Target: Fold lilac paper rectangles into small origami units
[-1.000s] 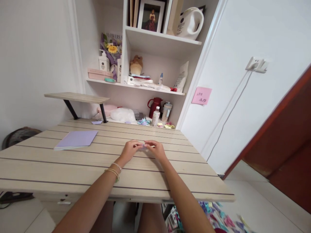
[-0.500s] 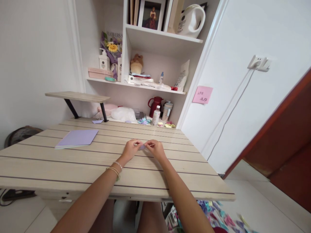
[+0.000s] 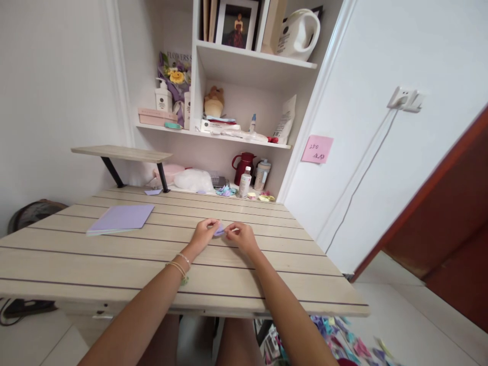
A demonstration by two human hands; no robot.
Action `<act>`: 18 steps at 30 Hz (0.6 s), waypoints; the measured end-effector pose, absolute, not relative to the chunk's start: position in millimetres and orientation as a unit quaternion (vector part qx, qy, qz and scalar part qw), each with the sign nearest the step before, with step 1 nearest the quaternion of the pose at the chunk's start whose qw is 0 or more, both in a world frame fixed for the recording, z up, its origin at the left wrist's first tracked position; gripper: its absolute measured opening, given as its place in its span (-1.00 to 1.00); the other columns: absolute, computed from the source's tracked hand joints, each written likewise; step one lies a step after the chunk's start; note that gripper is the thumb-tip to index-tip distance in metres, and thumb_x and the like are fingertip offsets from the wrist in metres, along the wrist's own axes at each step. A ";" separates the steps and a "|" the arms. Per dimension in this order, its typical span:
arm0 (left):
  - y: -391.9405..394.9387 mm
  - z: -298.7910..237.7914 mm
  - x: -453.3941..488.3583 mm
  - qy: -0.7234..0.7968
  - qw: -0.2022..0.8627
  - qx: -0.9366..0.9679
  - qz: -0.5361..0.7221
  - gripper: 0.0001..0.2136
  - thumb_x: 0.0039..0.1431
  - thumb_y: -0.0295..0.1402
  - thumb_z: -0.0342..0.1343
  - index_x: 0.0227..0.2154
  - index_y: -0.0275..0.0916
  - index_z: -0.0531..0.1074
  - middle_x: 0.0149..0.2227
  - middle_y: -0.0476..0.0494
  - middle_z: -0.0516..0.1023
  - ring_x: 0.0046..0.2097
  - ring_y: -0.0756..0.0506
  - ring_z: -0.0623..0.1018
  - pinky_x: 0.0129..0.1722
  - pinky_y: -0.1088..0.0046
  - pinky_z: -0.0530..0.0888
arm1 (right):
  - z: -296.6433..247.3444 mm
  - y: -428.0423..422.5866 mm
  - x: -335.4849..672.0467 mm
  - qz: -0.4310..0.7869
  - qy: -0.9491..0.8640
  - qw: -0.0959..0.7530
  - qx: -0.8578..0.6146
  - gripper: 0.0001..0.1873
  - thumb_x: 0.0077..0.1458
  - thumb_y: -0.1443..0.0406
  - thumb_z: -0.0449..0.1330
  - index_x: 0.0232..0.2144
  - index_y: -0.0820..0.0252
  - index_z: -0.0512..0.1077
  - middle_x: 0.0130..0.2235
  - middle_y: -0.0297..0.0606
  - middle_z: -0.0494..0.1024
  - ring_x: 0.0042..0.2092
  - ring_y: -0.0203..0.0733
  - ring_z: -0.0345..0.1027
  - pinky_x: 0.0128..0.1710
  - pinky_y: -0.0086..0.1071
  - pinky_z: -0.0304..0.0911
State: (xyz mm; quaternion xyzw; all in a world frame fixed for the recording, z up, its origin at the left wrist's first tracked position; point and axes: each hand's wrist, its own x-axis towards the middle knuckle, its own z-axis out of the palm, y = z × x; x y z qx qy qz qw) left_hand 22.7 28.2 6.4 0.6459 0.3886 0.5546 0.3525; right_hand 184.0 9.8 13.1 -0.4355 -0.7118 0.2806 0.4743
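Observation:
Between my two hands, just over the middle of the desk, is a small folded piece of purple paper (image 3: 219,230). My left hand (image 3: 205,234) pinches its left side with thumb and fingers. At its right edge, my right hand (image 3: 240,235) has thumb and forefinger closed on the tip of the paper. The exact folds are too small to make out. Off to the left, a stack of purple square paper (image 3: 124,217) lies flat on the wooden desk (image 3: 145,262).
A small raised shelf (image 3: 122,151) stands at the desk's back left. Along the back are a plastic bottle (image 3: 245,182), a dark red jug (image 3: 241,168), a tumbler (image 3: 262,174) and folded paper bits (image 3: 225,190). Colourful paper pieces (image 3: 343,338) lie on the floor at right.
My left hand has shifted slightly left and the fingertips are a little further apart. More of the purple paper shows between them.

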 end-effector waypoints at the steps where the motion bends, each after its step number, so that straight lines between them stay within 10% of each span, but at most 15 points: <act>1: 28.8 5.6 22.2 0.389 0.361 0.641 0.555 -0.78 -0.07 -0.23 0.11 -0.47 -0.31 0.50 -0.45 -0.12 0.54 -0.36 -0.09 0.48 -0.32 0.44 0.38 | 12.1 9.5 183.2 0.280 -0.710 0.472 -0.440 -0.83 -0.12 0.25 0.15 -0.51 0.24 0.47 -0.54 -0.27 0.53 -0.50 -0.23 0.42 -0.52 -0.47 0.25; 18: 22.9 9.8 24.4 0.363 0.404 0.634 0.551 -0.77 -0.11 -0.22 0.16 -0.47 -0.32 0.49 -0.44 -0.14 0.55 -0.37 -0.07 0.49 -0.34 0.43 0.40 | 12.8 11.7 181.7 0.312 -0.646 0.519 -0.465 -0.76 -0.11 0.20 0.14 -0.52 0.27 0.48 -0.56 -0.23 0.53 -0.49 -0.20 0.40 -0.48 -0.40 0.32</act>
